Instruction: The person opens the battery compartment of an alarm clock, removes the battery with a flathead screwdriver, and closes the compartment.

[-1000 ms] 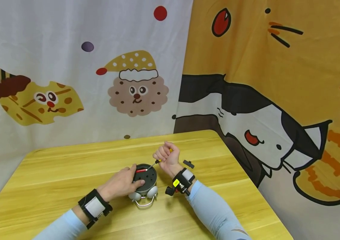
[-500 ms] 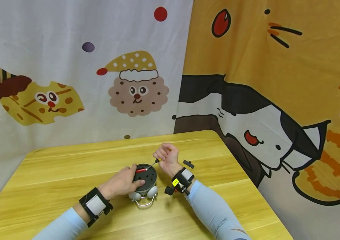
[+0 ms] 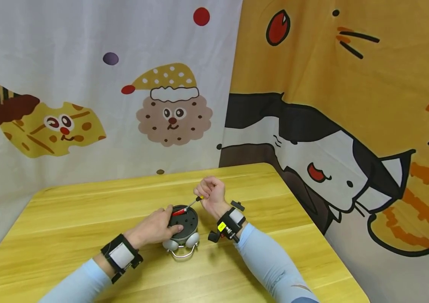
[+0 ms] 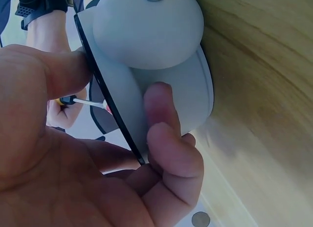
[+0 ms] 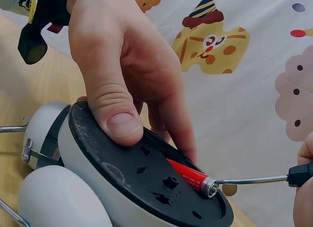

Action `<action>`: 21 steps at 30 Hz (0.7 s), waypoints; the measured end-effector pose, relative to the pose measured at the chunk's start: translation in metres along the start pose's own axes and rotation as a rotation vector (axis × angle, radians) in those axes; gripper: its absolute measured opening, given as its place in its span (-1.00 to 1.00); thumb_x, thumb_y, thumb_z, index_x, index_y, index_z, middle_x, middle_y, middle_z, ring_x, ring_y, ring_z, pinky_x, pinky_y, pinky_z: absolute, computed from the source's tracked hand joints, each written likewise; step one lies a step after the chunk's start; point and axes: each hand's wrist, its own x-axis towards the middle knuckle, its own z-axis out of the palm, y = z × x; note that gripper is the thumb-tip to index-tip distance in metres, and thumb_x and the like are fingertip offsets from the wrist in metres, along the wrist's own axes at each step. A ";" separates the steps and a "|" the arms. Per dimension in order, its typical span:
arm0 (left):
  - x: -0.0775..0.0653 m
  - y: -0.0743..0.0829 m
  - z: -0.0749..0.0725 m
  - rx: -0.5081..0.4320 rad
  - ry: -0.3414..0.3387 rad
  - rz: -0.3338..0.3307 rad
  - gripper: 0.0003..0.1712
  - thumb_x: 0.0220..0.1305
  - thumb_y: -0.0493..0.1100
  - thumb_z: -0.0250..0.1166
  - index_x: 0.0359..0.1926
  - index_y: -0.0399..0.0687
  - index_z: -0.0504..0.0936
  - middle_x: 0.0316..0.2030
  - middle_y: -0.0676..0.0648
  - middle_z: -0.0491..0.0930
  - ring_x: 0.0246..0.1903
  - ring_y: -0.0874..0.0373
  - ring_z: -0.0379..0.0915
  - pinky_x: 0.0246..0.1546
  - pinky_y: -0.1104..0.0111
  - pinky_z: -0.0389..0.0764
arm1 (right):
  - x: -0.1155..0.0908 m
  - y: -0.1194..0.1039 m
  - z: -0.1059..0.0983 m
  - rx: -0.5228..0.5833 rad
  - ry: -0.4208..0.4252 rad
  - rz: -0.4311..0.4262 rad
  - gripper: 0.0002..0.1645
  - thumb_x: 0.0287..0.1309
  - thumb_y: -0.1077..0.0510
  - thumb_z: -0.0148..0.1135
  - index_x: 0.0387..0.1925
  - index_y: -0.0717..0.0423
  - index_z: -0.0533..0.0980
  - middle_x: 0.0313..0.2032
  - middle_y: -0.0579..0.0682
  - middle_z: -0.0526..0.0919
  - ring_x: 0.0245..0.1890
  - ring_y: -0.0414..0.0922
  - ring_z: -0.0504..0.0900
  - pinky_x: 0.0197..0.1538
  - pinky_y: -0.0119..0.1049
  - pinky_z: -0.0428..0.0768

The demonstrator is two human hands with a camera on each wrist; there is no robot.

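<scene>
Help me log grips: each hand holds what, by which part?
Left hand: round white twin-bell clock, by its casing. Right hand: slim metal screwdriver, by its black-yellow handle.

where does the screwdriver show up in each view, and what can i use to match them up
Head: the screwdriver is below centre, slightly left, its tip at the red battery.
Left wrist: left part, about mid-height, its shaft showing.
Right wrist: lower right, its handle at the picture's edge.
Shared landmark: the alarm clock with rounded bells.
</scene>
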 end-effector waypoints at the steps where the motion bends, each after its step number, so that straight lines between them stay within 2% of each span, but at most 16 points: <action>1: 0.000 0.000 0.000 0.000 0.002 0.000 0.08 0.50 0.18 0.50 0.62 -0.53 0.29 0.17 -0.50 0.68 0.00 -0.08 0.64 0.11 -0.04 0.73 | 0.000 0.000 0.000 0.000 -0.002 -0.005 -0.40 0.47 0.26 -0.22 -0.74 -0.12 -0.05 -0.83 -0.30 0.16 -0.78 -0.27 0.06 -0.43 -0.35 0.02; 9: 0.000 0.000 0.000 -0.003 -0.003 -0.013 0.06 0.49 0.19 0.50 0.61 -0.49 0.32 0.16 -0.49 0.68 -0.05 -0.05 0.63 0.04 0.00 0.73 | 0.000 -0.001 0.000 -0.029 -0.011 -0.013 -0.42 0.43 0.27 -0.23 -0.74 -0.11 -0.05 -0.84 -0.32 0.20 -0.78 -0.29 0.08 -0.39 -0.30 -0.05; 16: -0.001 0.001 -0.001 -0.017 -0.001 -0.017 0.06 0.50 0.18 0.50 0.62 -0.48 0.30 0.18 -0.50 0.66 -0.04 -0.05 0.63 0.06 -0.01 0.73 | 0.000 -0.004 0.001 -0.085 -0.008 -0.004 -0.39 0.46 0.24 -0.19 -0.77 -0.21 0.06 -0.81 -0.32 0.21 -0.78 -0.32 0.16 -0.42 -0.36 0.11; 21: -0.002 0.000 0.000 -0.014 -0.006 -0.021 0.08 0.51 0.19 0.49 0.65 -0.49 0.27 0.23 -0.52 0.65 0.00 -0.07 0.65 0.10 -0.03 0.74 | 0.001 -0.008 0.002 -0.138 -0.020 -0.018 -0.39 0.48 0.22 -0.18 -0.76 -0.21 0.08 -0.79 -0.30 0.19 -0.76 -0.31 0.17 -0.40 -0.35 0.16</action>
